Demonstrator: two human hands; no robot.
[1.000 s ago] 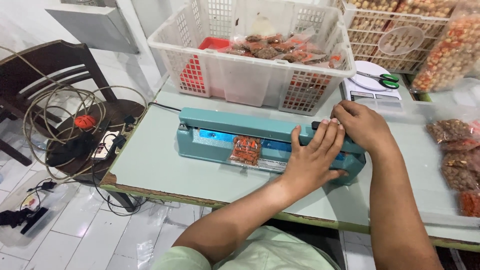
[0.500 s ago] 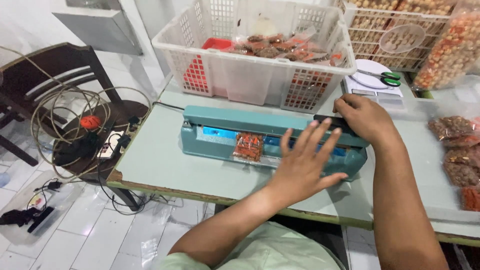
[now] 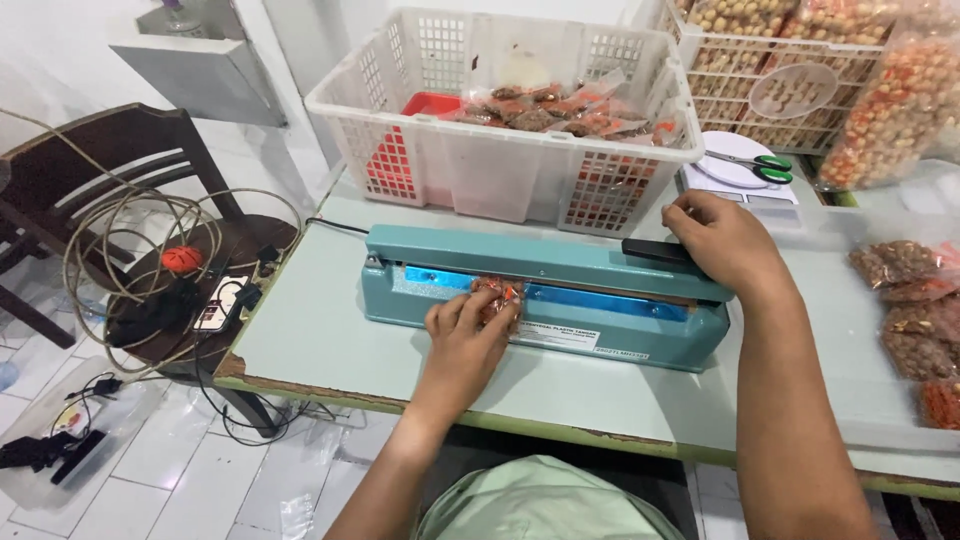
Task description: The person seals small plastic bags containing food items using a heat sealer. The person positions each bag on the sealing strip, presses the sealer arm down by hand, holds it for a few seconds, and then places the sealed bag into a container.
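Pale table (image 3: 330, 330) bears teal sealer (image 3: 560, 290) — white-tiled floor (image 3: 130, 490) below.

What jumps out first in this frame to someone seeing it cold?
Mid-table, the teal heat sealer: the right hand rests on its black handle end, the left hand on a small snack packet at its bar. Behind it stands a white slotted basket of packets; a dark chair with tangled cables sits at left.
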